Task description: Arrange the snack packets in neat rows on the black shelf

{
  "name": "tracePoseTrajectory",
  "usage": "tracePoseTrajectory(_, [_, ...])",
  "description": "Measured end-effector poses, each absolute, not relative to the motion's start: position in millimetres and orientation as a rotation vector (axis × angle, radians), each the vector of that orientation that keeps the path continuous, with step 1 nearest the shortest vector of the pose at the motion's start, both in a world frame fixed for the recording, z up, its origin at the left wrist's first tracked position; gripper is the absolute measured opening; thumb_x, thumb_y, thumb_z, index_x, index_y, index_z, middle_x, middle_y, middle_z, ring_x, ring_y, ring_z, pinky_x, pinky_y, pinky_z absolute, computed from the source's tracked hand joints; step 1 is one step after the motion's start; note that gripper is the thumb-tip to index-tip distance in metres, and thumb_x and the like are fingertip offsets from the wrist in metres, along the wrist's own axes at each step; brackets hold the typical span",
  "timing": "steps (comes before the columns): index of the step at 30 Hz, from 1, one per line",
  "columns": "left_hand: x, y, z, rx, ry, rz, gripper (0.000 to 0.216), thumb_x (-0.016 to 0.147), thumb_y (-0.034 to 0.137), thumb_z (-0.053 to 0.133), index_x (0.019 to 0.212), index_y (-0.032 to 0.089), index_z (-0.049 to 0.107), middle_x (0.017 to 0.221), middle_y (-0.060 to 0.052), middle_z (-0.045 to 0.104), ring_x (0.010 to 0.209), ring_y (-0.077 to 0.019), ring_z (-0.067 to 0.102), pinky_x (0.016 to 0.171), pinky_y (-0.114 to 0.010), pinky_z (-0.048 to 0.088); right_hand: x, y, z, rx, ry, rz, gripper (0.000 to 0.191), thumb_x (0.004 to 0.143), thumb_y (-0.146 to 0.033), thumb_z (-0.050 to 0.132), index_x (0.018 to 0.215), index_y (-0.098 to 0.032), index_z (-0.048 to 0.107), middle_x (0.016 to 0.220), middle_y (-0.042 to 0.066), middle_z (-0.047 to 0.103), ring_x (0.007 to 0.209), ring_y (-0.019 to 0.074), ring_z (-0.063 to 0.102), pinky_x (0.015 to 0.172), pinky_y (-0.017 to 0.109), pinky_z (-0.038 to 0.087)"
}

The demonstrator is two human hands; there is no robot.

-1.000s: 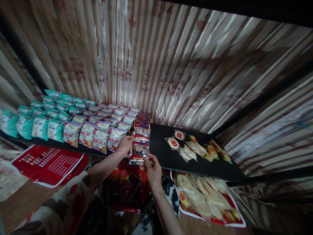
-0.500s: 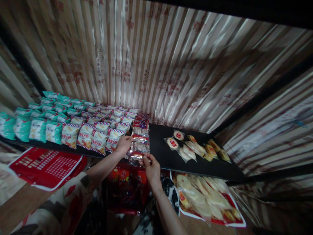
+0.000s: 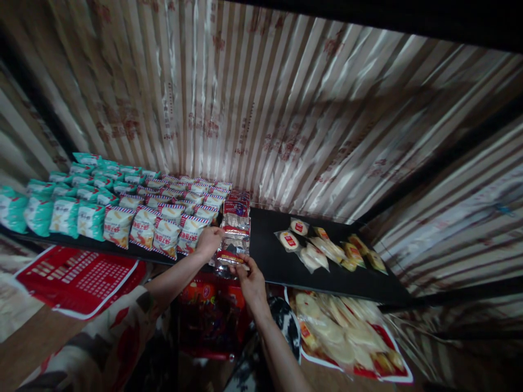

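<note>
At the black shelf's [image 3: 267,245] front edge, the right hand [image 3: 251,280] pinches a shiny red packet [image 3: 227,255] by its near right corner. The left hand [image 3: 209,243], fingers curled, is at its left side; whether it grips is unclear. More red packets [image 3: 236,206] line up toward the back edge, beside white snack bags [image 3: 165,238].

Shop-like place: shelved snack bags [image 3: 165,237]
</note>
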State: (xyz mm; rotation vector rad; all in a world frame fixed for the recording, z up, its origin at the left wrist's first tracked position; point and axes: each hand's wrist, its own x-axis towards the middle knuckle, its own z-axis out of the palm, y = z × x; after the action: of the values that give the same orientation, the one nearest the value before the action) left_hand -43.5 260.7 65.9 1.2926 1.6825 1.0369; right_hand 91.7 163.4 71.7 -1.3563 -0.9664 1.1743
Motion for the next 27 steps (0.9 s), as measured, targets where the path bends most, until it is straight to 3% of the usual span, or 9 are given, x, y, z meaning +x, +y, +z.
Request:
tracePoseTrajectory(3, [-43, 262, 65, 1.312, 1.691, 1.013, 0.020, 0.076, 0.023, 0.051, 0.078, 0.016, 0.070, 0.073, -0.005, 0.070, 0.064, -0.0156, 0.061, 0.059, -0.023, 0.042, 94, 163, 72, -1.344, -0.953, 1.197, 0.043, 0.066, -0.036, 0.062, 0.105, -0.018, 0.056, 0.073, 0.001, 0.069, 0.069, 0.0193, 0.067, 0.066, 0.029, 0.051])
tracePoseTrajectory(7, [-44, 264, 64, 1.341, 1.697, 1.003, 0.021, 0.077, 0.022, 0.050, 0.079, 0.015, 0.070, 0.073, -0.004, 0.070, 0.066, -0.0141, 0.061, 0.061, -0.022, 0.043, 98, 164, 74, -1.365, -0.998, 1.294, 0.060, 0.071, -0.044, 0.058, 0.121, -0.015, 0.042, 0.061, -0.002, 0.064, 0.050, 0.0171, 0.063, 0.046, 0.026, 0.049])
tracePoseTrajectory(10, [-44, 263, 64, 1.370, 1.697, 1.005, 0.021, 0.077, 0.021, 0.049, 0.079, 0.016, 0.070, 0.074, -0.003, 0.070, 0.067, -0.0134, 0.061, 0.062, -0.021, 0.043, 100, 163, 77, -1.451, -1.062, 1.288, 0.061, 0.074, -0.049, 0.054, 0.123, -0.016, 0.041, 0.054, -0.004, 0.061, 0.040, 0.0147, 0.057, 0.036, 0.023, 0.044])
tracePoseTrajectory(15, [-44, 262, 67, 1.433, 1.687, 1.013, 0.020, 0.078, 0.021, 0.050, 0.081, 0.017, 0.069, 0.079, -0.003, 0.070, 0.071, -0.0141, 0.061, 0.066, -0.023, 0.044, 97, 153, 82, -1.460, -1.089, 1.318, 0.061, 0.079, -0.052, 0.048, 0.128, -0.017, 0.039, 0.047, -0.008, 0.055, 0.034, 0.0117, 0.052, 0.032, 0.019, 0.040])
tracePoseTrajectory(18, [-45, 255, 74, 1.463, 1.699, 1.008, 0.023, 0.079, 0.021, 0.047, 0.086, 0.018, 0.069, 0.083, -0.003, 0.069, 0.076, -0.0150, 0.060, 0.072, -0.025, 0.045, 96, 140, 81, -1.383, -1.067, 1.289, 0.059, 0.079, -0.054, 0.049, 0.124, -0.016, 0.044, 0.048, -0.007, 0.055, 0.035, 0.0099, 0.051, 0.034, 0.019, 0.040])
tracePoseTrajectory(22, [-49, 221, 85, 1.678, 1.812, 1.224, 0.025, 0.077, 0.012, 0.045, 0.085, 0.019, 0.067, 0.088, -0.004, 0.063, 0.091, -0.0172, 0.055, 0.088, -0.030, 0.041, 98, 118, 69, -1.334, -1.080, 1.243, 0.050, 0.076, -0.056, 0.052, 0.104, -0.015, 0.056, 0.050, -0.006, 0.055, 0.035, 0.0082, 0.049, 0.037, 0.019, 0.040])
tracePoseTrajectory(24, [-51, 193, 81, 1.774, 1.780, 1.350, 0.026, 0.078, 0.011, 0.041, 0.082, 0.019, 0.065, 0.087, -0.004, 0.061, 0.091, -0.0167, 0.054, 0.088, -0.029, 0.041, 101, 109, 54, -1.383, -1.126, 1.264, 0.047, 0.077, -0.057, 0.051, 0.097, -0.015, 0.059, 0.049, -0.006, 0.054, 0.035, 0.0084, 0.048, 0.036, 0.019, 0.039])
tracePoseTrajectory(27, [-52, 149, 52, 1.784, 1.707, 1.210, 0.027, 0.081, 0.012, 0.036, 0.079, 0.019, 0.063, 0.089, -0.004, 0.058, 0.090, -0.0151, 0.055, 0.084, -0.027, 0.043, 105, 104, 23, -1.541, -1.290, 1.325, 0.043, 0.082, -0.052, 0.043, 0.096, -0.016, 0.060, 0.053, -0.002, 0.058, 0.038, 0.0113, 0.052, 0.038, 0.021, 0.040])
